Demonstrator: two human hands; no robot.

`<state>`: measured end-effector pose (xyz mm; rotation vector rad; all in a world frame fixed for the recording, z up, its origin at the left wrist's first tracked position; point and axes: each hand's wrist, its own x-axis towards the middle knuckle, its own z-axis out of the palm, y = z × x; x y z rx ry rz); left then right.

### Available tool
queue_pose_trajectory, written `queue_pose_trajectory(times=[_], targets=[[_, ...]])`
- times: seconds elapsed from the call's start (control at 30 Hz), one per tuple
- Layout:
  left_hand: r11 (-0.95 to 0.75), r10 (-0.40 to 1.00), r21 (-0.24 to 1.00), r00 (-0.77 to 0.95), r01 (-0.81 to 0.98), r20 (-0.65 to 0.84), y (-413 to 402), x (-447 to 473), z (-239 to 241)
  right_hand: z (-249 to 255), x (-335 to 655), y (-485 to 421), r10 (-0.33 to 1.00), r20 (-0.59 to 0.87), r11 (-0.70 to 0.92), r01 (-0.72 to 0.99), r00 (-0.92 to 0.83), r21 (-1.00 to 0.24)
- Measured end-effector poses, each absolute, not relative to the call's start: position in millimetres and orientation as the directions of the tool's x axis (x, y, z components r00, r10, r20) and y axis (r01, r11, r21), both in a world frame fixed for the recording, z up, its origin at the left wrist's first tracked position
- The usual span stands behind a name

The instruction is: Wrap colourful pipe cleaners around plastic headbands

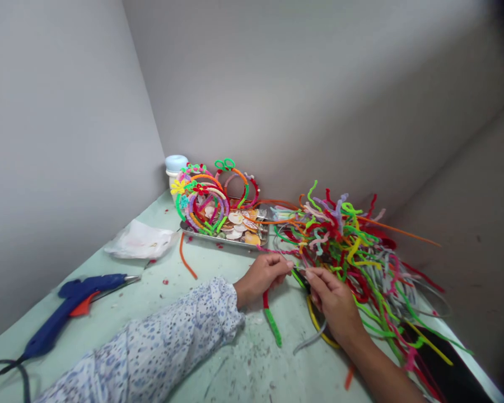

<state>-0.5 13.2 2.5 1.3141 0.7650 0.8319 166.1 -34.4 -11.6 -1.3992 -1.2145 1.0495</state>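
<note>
My left hand [261,277] is closed in a pinch on a green and red pipe cleaner [272,322] that hangs down onto the pale green table [218,358]. Close beside it, my right hand [334,299] pinches the green upper end of the same stem near the fingertips, with a yellow strand and a grey strand passing under its palm. Both hands sit at the near edge of a big tangled heap of coloured pipe cleaners [353,246]. My left arm wears a white sleeve with blue dots.
A metal tray [224,239] holds finished pipe-cleaner headbands [205,196] and small shell-like pieces. A blue hot glue gun [69,308] lies at the left with its cord. A plastic bag [138,239], a white jar [175,167] and an orange stem [187,262] lie nearby. Grey walls close in the corner.
</note>
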Motion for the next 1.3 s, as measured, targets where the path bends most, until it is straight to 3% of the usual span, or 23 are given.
queue_pose_trajectory(times=[0.23,0.53,0.8,1.3], targets=[[0.098,0.846,0.989,0.532,-0.108,-0.025,15.9,0.6,1.0,-11.4,166.3,-34.8,0.995,0.010,-0.012,0.205,0.102,-0.979],[0.188,0.850,0.973,0.518,-0.132,-0.094,17.8,1.2,2.1,-8.3,164.1,-35.7,0.994,-0.024,-0.033,0.081,0.105,-0.996],[0.163,0.884,0.972,0.463,-0.168,-0.068,19.7,4.2,-3.4,-7.4,163.4,-35.9,0.986,-0.034,-0.037,0.016,0.163,-0.999],[0.048,0.913,0.999,0.406,-0.008,-0.041,18.1,6.5,-4.3,-7.7,163.8,-35.0,0.987,-0.020,-0.028,0.046,0.161,-0.999]])
